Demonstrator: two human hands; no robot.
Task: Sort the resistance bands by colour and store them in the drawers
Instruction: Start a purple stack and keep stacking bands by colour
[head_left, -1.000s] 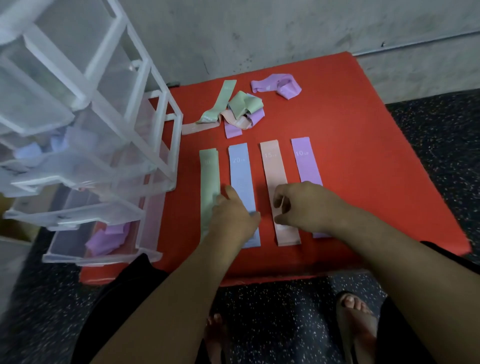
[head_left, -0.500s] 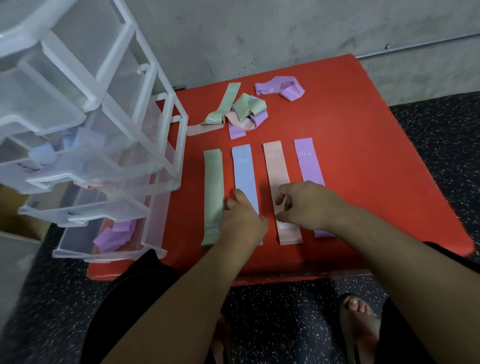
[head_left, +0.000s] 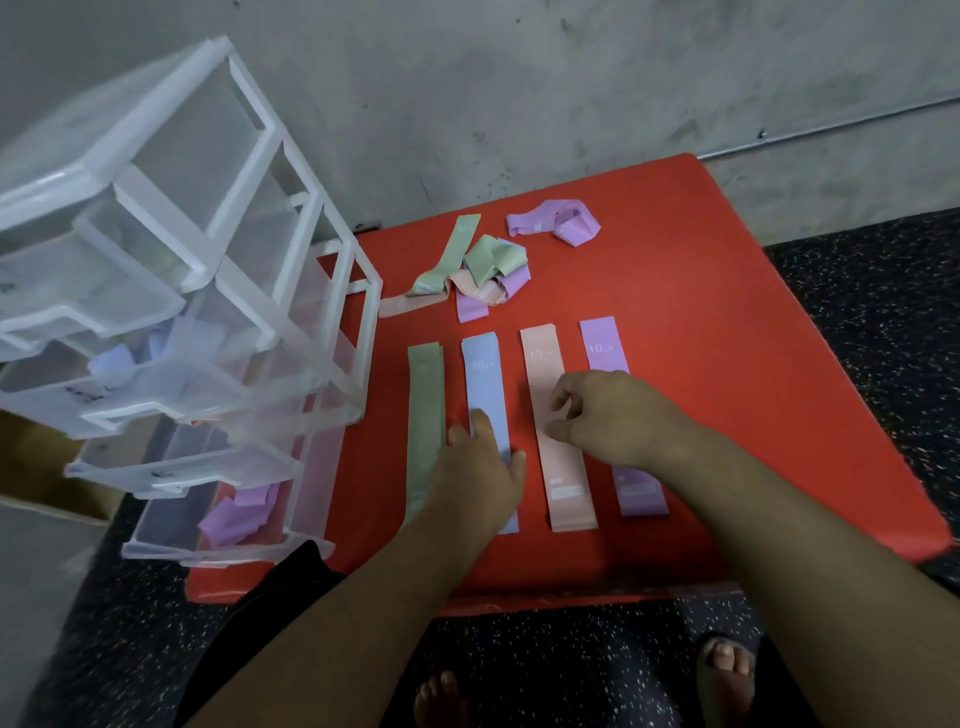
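Note:
Four flat bands lie side by side on the red table (head_left: 701, 364): green band (head_left: 426, 400), blue band (head_left: 485, 374), pink band (head_left: 544, 364) and purple band (head_left: 604, 343). My left hand (head_left: 478, 478) rests palm down on the lower half of the blue band, fingers spread, with its edge touching the green one. My right hand (head_left: 613, 421) hovers over the pink and purple bands, its curled fingers and thumb apart above the pink band. A tangled pile of green, pink and purple bands (head_left: 483, 270) lies behind the row. A crumpled purple band (head_left: 556, 228) sits further back.
A clear plastic drawer unit (head_left: 208, 312) stands at the table's left, its drawers pulled out. The bottom drawer (head_left: 156, 545) holds purple bands (head_left: 234, 514), and a middle drawer (head_left: 171, 410) holds pale blue ones (head_left: 111, 364). A grey wall stands behind and dark speckled floor lies around. My feet are below the table edge.
My left hand has slid off the green band onto the blue one. My right hand's fingers have spread a little over the pink band. The bands lie as before.

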